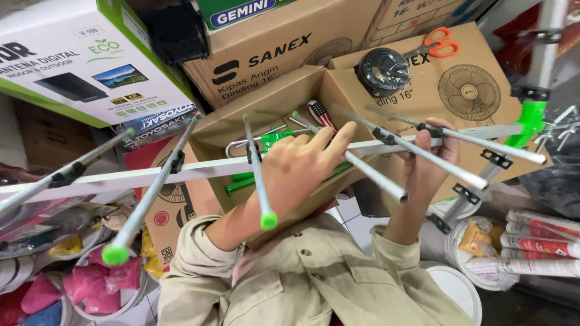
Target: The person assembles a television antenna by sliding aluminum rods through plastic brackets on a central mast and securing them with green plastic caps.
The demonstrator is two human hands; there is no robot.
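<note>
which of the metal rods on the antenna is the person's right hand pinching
The right hand pinches the rod farthest right along the white boom, at its black clip. That rod has a bare metal tip, whereas the two rods left of the left hand have green caps.

Orange-handled scissors [440,42] and a black cable coil [382,71] lie on cardboard boxes [465,78].

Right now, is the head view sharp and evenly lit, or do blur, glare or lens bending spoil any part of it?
Head view: lighting even, no hard shadows or glare; the left hand and right hand on the antenna boom are sharp; the near green rod tip is slightly soft; wide-lens bending tilts the boxes toward the edges; the scissors read clearly.
</note>
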